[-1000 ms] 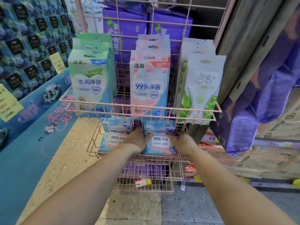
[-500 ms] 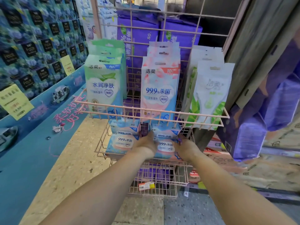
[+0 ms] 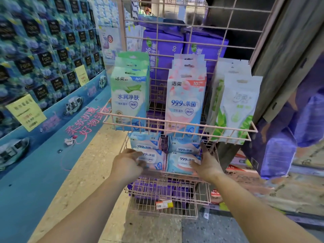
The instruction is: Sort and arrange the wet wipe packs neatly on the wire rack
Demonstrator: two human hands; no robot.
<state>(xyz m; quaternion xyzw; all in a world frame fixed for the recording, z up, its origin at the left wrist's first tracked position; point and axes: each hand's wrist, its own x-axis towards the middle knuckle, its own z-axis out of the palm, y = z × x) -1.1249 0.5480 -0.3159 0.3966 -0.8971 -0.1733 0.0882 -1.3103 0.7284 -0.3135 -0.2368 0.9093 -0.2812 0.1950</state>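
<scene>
A pink wire rack (image 3: 175,131) holds wet wipe packs. Its upper shelf has upright rows: green-blue packs (image 3: 129,100), pink packs (image 3: 185,102) and white-green packs (image 3: 236,109). On the middle shelf lie flat pink-blue packs, two at the back (image 3: 145,141) (image 3: 184,143) and two in front. My left hand (image 3: 128,163) grips the left edge of the left front pack (image 3: 154,157) with curled fingers. Against the right side of the right front pack (image 3: 182,162) rests my right hand (image 3: 206,162), fingers straight and thumb lying on the pack's top.
A lower wire basket (image 3: 166,190) with a price tag (image 3: 164,204) sits under my hands. Large purple packs (image 3: 163,46) stand behind the rack's grid. A blue display wall (image 3: 26,67) runs along the left. Purple cartons (image 3: 280,155) crowd the right.
My left hand has left the right front pack and moved onto the left front pack. My right hand has shifted to the right pack's side, fingers straightened. The camera has come closer.
</scene>
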